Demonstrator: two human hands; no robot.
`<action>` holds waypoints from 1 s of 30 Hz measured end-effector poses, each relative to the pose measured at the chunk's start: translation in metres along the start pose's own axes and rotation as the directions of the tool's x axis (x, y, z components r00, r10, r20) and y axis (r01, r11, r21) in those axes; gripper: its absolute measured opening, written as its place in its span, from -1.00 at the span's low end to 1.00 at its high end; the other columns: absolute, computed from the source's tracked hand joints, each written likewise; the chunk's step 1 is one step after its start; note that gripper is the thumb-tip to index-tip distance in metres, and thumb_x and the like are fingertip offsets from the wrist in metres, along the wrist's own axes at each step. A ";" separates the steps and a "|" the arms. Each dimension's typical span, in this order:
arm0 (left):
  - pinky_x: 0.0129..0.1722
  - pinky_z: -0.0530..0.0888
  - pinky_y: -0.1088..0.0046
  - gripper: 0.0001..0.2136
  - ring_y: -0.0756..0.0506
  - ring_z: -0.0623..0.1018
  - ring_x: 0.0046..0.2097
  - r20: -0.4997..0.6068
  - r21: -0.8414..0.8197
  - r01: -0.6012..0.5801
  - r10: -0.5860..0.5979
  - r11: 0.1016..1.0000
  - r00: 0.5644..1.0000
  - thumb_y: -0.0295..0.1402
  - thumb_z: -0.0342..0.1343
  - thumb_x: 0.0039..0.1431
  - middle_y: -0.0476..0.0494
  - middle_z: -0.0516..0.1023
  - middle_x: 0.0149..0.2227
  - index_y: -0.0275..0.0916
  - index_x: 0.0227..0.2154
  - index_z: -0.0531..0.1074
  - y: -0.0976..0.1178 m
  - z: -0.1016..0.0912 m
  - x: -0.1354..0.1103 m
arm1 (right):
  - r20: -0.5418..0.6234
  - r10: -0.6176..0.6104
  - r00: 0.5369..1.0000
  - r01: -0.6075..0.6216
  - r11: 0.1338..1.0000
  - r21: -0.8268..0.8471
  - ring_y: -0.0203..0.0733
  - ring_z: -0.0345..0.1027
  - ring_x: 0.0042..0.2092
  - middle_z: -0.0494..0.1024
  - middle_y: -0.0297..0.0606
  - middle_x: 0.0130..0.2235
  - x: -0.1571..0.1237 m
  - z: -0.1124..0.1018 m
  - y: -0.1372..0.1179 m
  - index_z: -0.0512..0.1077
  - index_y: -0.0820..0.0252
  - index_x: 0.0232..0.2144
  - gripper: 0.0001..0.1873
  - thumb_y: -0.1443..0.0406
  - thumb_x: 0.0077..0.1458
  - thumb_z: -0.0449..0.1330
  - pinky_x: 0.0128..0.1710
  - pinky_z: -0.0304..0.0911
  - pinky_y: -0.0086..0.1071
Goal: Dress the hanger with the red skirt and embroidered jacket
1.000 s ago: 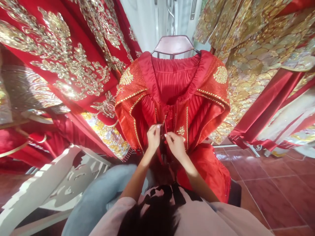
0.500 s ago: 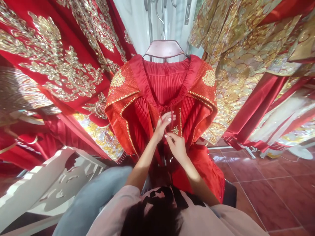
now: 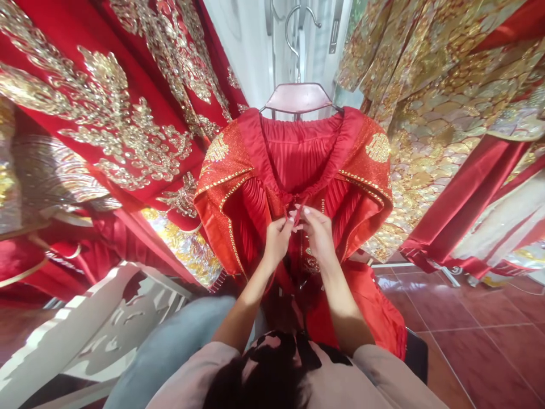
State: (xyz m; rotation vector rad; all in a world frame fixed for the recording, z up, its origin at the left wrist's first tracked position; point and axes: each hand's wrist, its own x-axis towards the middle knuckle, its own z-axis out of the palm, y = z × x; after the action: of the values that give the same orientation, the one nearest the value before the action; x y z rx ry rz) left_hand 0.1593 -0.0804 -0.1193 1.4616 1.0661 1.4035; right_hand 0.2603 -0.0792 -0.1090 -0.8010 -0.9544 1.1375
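A red costume point(image 3: 225, 187) with gold bead edging and gold shoulder emblems hangs on a pinkish hanger point(image 3: 298, 97) in front of me. Just below its gathered neckline, my left hand point(image 3: 279, 238) pinches a thin red drawstring point(image 3: 297, 216). From the other side my right hand point(image 3: 318, 232) grips the same string, its fingertips close to those of my left. Both hands are closed, and the string looks looped between them. Part of the costume's front panel with gold decoration point(image 3: 310, 261) shows beneath my hands.
Red cloth with silver-gold sequins point(image 3: 123, 130) hangs at left, gold patterned garments point(image 3: 426, 125) at right. A white carved chair or panel point(image 3: 93, 324) stands at lower left. Bright red fabric point(image 3: 370, 307) lies over a dark seat point(image 3: 416, 355) above the tiled floor point(image 3: 481, 346).
My right hand has risen from below to meet my left at the string. My left hand has come slightly lower, fingers now pinching. The view has shifted a little.
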 end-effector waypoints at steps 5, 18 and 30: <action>-0.44 0.24 0.54 -0.70 0.04 0.33 -0.49 0.075 0.046 -0.055 0.052 0.997 0.996 -0.20 0.03 0.16 0.01 0.39 -0.56 -0.32 -0.54 0.43 -0.001 -0.016 0.002 | -0.108 -0.070 0.992 0.089 0.978 0.188 -0.44 0.31 -0.44 0.45 -0.47 -0.47 -0.011 0.026 0.003 0.37 0.13 -0.11 -0.42 0.31 -0.29 0.36 -0.37 0.28 -0.53; -0.59 0.04 0.53 -0.66 0.09 0.11 -0.60 0.344 0.239 -0.326 0.234 0.915 0.909 -0.22 0.10 0.13 0.06 0.13 -0.69 -0.29 -0.67 0.33 0.057 -0.060 0.030 | -0.195 -0.413 0.890 0.289 0.840 -0.460 -0.32 0.36 -0.54 0.47 -0.32 -0.60 -0.007 -0.001 -0.022 0.43 0.23 -0.50 -0.67 0.09 0.10 0.13 -0.45 0.30 -0.43; -0.47 0.28 0.50 -0.82 0.12 0.22 -0.58 0.264 0.458 -0.436 0.349 0.775 0.899 -0.45 0.19 0.04 0.07 0.26 -0.68 -0.34 -0.64 0.43 0.160 -0.085 0.106 | -0.059 -0.365 0.929 0.344 0.913 -0.219 -0.44 0.31 -0.58 0.43 -0.35 -0.58 0.070 -0.040 -0.139 0.40 0.26 -0.48 -0.74 0.17 0.09 0.20 -0.60 0.25 -0.56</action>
State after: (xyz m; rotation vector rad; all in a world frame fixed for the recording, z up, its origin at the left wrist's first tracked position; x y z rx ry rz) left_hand 0.0813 -0.0261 0.0677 2.2608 1.1146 1.2941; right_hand 0.3578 -0.0468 0.0143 -0.8011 -1.0948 0.6845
